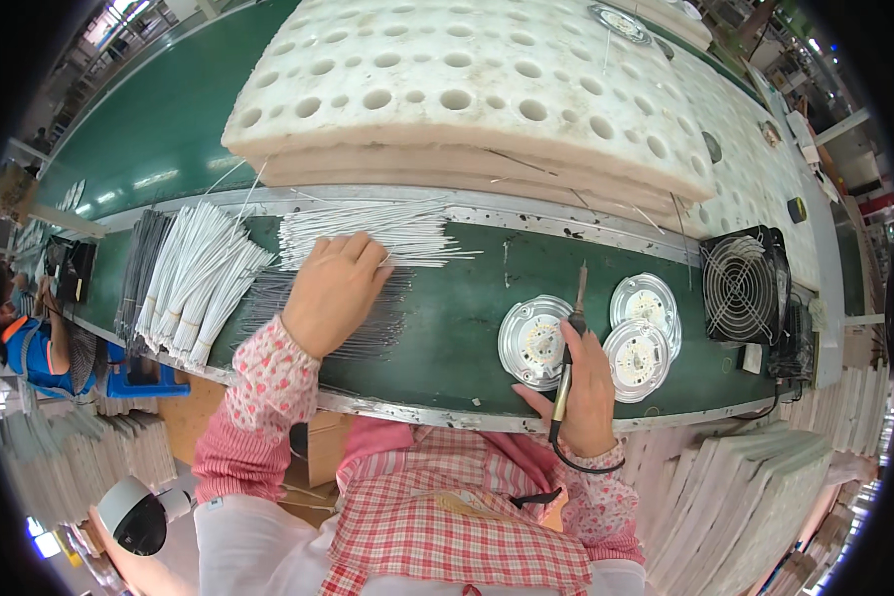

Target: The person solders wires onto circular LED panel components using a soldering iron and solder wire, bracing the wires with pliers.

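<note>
My left hand rests at the near edge of a pile of loose white wires, its fingers curled together. What its fingertips pinch is hidden. Beneath that hand lies a pile of dark grey wires. In my right hand is a soldering iron, its tip pointing away from me and its cord trailing by my wrist. Beside it on the left sits a round silver lamp plate with a pale board in its middle. Two more lamp plates overlap on the right.
Bundled white wires and grey wires lie at the left. A thick white foam block with holes stands beyond the green bench. At the right is a black fan. Another person sits far left.
</note>
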A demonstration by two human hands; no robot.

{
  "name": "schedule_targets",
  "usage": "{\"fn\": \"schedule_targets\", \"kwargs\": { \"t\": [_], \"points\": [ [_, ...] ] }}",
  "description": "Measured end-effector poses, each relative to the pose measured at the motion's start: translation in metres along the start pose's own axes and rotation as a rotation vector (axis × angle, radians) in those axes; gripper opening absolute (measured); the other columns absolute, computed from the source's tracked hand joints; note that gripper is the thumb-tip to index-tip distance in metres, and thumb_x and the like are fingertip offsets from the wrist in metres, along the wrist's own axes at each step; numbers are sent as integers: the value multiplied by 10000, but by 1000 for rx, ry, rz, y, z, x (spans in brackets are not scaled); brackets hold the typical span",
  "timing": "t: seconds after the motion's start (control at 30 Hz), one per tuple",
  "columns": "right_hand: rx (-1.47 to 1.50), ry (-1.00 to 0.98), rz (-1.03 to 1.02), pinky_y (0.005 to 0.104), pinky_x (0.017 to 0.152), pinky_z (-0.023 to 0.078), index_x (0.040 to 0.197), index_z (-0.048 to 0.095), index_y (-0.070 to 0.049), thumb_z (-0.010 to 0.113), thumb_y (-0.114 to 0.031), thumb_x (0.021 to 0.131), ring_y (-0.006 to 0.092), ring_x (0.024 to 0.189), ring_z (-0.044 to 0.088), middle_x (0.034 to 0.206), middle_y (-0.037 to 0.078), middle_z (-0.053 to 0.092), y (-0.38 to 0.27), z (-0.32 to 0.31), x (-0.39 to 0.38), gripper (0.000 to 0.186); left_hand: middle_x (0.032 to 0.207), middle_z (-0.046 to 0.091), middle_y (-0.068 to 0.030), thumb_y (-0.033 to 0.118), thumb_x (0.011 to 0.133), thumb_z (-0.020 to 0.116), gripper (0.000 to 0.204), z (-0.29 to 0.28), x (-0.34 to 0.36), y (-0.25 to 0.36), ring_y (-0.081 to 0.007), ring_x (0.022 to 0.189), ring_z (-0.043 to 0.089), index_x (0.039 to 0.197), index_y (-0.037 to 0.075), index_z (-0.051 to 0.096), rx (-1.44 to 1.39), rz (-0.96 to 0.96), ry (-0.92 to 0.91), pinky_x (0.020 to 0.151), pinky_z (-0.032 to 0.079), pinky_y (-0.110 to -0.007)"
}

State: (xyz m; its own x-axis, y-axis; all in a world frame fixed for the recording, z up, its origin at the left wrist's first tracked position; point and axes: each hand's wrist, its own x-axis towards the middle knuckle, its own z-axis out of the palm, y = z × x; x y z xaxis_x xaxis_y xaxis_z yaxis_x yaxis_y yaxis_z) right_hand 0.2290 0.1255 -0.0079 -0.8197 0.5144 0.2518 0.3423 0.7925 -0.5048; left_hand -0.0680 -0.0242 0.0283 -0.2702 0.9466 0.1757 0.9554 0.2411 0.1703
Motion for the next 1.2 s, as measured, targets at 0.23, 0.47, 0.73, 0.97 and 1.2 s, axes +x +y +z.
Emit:
{"fn": "schedule_targets", "kwargs": {
  "t": [0.23, 0.47, 0.73, 0.97, 1.2],
  "points": [
    [159, 153, -34, 381, 778, 537, 1228, 617, -25, 885, -314, 681, 328, 880, 674, 1067, 151, 695, 3, -8, 7, 674, 1154, 604, -122, 78, 843, 708, 382, 35, -66, 5, -319, 1119, 568, 1211, 36, 614, -149, -131, 257, 919, 450, -398],
    [118, 133, -37, 387, 750, 537, 1189, 629, -20, 867, -315, 705, 327, 860, 676, 1038, 159, 697, -3, -10, 4, 615, 1039, 645, -46, 105, 826, 730, 244, 13, -63, -25, -250, 995, 616, 1064, 85, 684, -125, 0, 229, 863, 453, -383],
    [58, 153, -53, 388, 736, 548, 1182, 633, -34, 869, -344, 713, 323, 834, 679, 993, 156, 700, -4, -6, 1, 610, 876, 579, -36, 138, 837, 641, 53, 24, 12, -2, -196, 900, 581, 849, 89, 629, 101, 358, 41, 846, 417, -353],
    [57, 168, -60, 386, 722, 555, 1178, 639, -49, 870, -370, 712, 324, 834, 683, 977, 162, 697, -6, -6, 3, 612, 939, 586, -55, 213, 821, 726, 194, 14, 47, -15, -241, 957, 585, 938, 90, 634, 147, 254, 51, 880, 426, -386],
    [79, 161, -60, 392, 728, 556, 1198, 629, -44, 878, -368, 697, 332, 840, 683, 1008, 180, 693, -5, -6, 2, 647, 1211, 599, -94, 239, 862, 721, 442, 25, 38, -53, -297, 1070, 609, 1266, 86, 627, 0, 191, 86, 969, 467, -406]
  ]
}}
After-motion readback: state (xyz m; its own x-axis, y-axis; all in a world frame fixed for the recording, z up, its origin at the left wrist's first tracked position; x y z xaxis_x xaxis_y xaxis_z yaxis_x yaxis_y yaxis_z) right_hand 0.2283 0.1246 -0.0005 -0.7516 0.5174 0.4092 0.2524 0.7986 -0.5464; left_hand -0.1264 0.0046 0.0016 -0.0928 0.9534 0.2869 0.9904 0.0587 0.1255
